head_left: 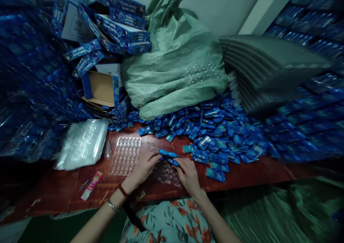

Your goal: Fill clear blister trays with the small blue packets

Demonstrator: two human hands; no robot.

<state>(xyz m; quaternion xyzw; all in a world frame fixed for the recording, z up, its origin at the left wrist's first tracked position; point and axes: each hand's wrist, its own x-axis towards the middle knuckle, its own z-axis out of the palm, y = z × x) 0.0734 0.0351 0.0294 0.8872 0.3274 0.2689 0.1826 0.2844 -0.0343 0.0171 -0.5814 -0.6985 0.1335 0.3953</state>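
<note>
Several small glossy blue packs [168,153] are pinched between my two hands, just above the table. My left hand [147,167] closes its fingertips on their left ends. From the other side, my right hand [188,174] grips the right ends with thumb and fingers. Below the hands lies a clear moulded plastic tray [167,176], partly covered by them. A second clear tray [125,155] with rows of hollows rests flat to the left of my left hand. Loose blue packs [215,166] are scattered close to the right of my right hand.
A heap of blue packs [199,124] lies behind, against a large green sack [174,63]. Blue cardboard boxes [120,31] are piled back left, above a stack of clear bags [83,142]. Stacked grey sheets [268,67] overhang at right. A pink wrapper [91,185] lies front left.
</note>
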